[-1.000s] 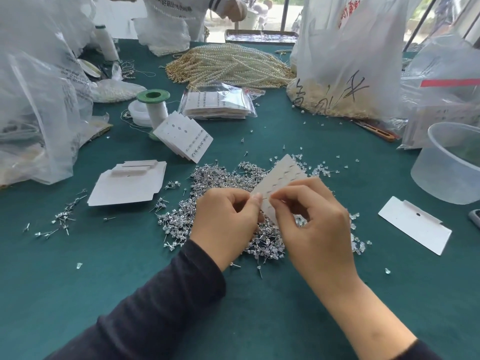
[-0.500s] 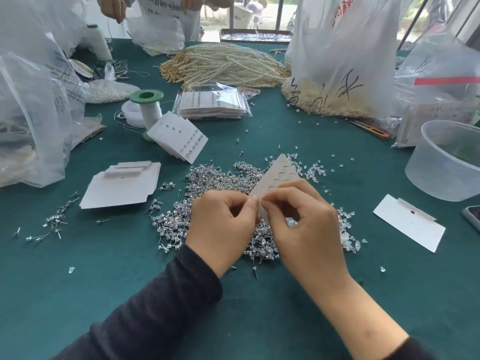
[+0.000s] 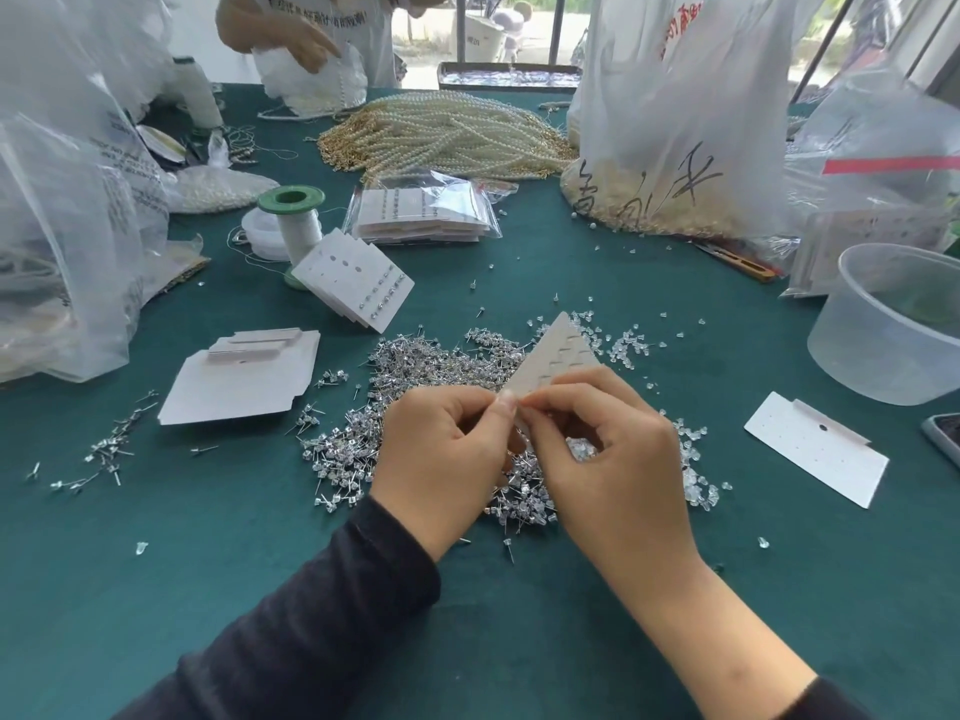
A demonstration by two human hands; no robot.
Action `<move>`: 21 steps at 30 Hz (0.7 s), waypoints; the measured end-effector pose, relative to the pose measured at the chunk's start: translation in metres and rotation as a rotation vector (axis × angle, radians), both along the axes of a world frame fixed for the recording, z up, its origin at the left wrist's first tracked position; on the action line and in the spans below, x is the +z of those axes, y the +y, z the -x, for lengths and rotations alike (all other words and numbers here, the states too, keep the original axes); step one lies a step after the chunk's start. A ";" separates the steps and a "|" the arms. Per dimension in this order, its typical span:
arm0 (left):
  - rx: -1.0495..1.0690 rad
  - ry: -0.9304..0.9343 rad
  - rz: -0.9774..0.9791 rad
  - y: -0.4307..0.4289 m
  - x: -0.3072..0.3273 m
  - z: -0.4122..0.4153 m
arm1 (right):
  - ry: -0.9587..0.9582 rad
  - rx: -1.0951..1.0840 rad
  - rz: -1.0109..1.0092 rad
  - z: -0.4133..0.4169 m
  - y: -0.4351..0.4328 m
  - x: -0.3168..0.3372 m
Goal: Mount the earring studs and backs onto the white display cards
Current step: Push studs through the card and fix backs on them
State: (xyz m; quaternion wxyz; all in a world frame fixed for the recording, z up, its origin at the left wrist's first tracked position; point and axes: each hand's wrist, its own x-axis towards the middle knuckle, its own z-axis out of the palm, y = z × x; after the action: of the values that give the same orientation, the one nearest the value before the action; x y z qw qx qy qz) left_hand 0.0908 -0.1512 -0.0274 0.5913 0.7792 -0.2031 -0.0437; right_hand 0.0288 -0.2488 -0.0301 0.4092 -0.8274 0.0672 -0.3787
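Note:
I hold a white display card (image 3: pixel 553 358) tilted up over a heap of silver earring studs (image 3: pixel 415 376) on the green table. My left hand (image 3: pixel 441 459) pinches the card's near edge with thumb and forefinger. My right hand (image 3: pixel 613 459) meets it from the right, fingertips pinched at the same edge; any stud or back between them is hidden. Clear earring backs (image 3: pixel 623 348) lie scattered right of the heap. A blank card (image 3: pixel 818 446) lies flat at the right. A stack of blank cards (image 3: pixel 241 376) lies at the left.
A filled card stack (image 3: pixel 356 278) leans on a green-topped thread spool (image 3: pixel 293 220). Bagged cards (image 3: pixel 421 213), pearl strands (image 3: pixel 447 132), large plastic bags (image 3: pixel 675 111) and a clear tub (image 3: pixel 893 324) ring the work area. Another person's hand (image 3: pixel 291 33) works at the far edge.
My hands keep pinching the card's edge in nearly the same place. The person across the table has shifted their hands over a white bag.

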 end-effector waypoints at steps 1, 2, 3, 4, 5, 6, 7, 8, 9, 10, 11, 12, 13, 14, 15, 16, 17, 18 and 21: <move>0.000 -0.009 0.002 0.000 0.001 0.000 | -0.013 0.000 0.012 0.000 0.000 0.001; 0.004 -0.027 -0.004 0.000 0.001 0.000 | -0.023 0.000 0.021 0.001 0.000 0.001; 0.008 -0.046 -0.009 0.000 0.002 0.001 | -0.030 -0.003 0.024 0.001 0.001 0.001; 0.012 -0.056 -0.010 0.000 0.002 0.001 | -0.034 -0.009 0.022 0.002 0.000 0.001; 0.014 -0.057 -0.008 0.000 0.002 0.001 | -0.035 -0.015 0.014 0.002 0.000 0.001; 0.016 -0.055 -0.008 0.000 0.002 0.001 | -0.033 -0.017 0.005 0.002 0.000 0.001; 0.017 -0.055 -0.009 0.001 0.002 0.001 | -0.027 -0.018 0.000 0.002 0.001 0.001; 0.018 -0.058 -0.011 0.001 0.002 0.001 | -0.020 -0.018 0.003 0.002 0.001 0.001; 0.020 -0.061 -0.012 0.001 0.002 0.001 | -0.016 -0.018 0.010 0.001 0.001 0.001; 0.023 -0.063 -0.011 0.001 0.002 0.002 | -0.014 -0.018 0.018 0.001 0.001 0.001; 0.026 -0.065 -0.009 0.001 0.002 0.001 | -0.013 -0.016 0.022 0.001 0.002 0.001; 0.028 -0.067 -0.007 0.001 0.002 0.001 | -0.011 -0.011 0.024 0.001 0.002 0.001; 0.027 -0.069 -0.007 0.001 0.002 0.001 | -0.007 -0.004 0.022 0.001 0.002 0.001; 0.023 -0.073 -0.007 0.002 0.002 0.001 | -0.002 0.004 0.019 0.001 0.002 0.001; 0.021 -0.078 -0.007 0.002 0.002 0.002 | 0.001 0.011 0.014 0.001 0.002 0.000; 0.023 -0.084 -0.004 0.002 0.002 0.002 | 0.002 0.017 0.012 0.001 0.002 0.000; 0.028 -0.087 0.000 0.002 0.003 0.002 | 0.001 0.020 0.015 0.001 0.002 0.000; 0.032 -0.086 0.003 0.002 0.003 0.002 | -0.001 0.020 0.025 0.001 0.002 0.000; 0.034 -0.081 -0.003 0.003 0.004 0.003 | -0.002 0.014 0.066 0.000 0.002 -0.001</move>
State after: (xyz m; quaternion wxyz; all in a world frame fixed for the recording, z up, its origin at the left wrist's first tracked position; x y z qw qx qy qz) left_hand 0.0880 -0.1486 -0.0239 0.5822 0.7844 -0.2137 -0.0026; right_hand 0.0283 -0.2464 -0.0314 0.3844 -0.8406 0.0484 -0.3786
